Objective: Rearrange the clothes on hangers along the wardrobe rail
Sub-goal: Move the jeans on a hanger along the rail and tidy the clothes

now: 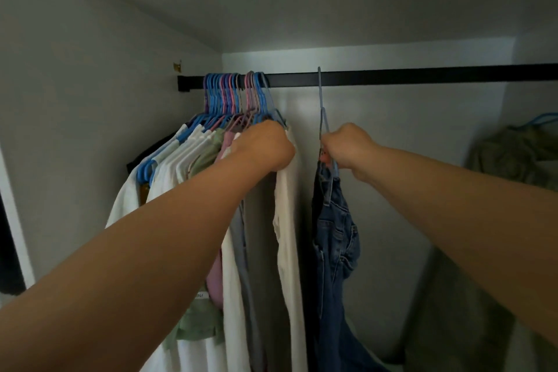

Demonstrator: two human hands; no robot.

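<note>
Hangered clothes (196, 160) bunched rail's (422, 75) left end; jeans (335, 238) apart.

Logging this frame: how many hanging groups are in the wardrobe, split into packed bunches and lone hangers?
Packed bunch of hangers: 1 (too crowded to count the hangers inside it)
Lone hangers: 2 (the jeans hanger, and the blue hanger with an olive garment at far right)
Total: 3

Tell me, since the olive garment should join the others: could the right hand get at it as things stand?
Probably not yet: the right hand is closed on the jeans hanger. Bare rail leads toward the olive garment.
</note>
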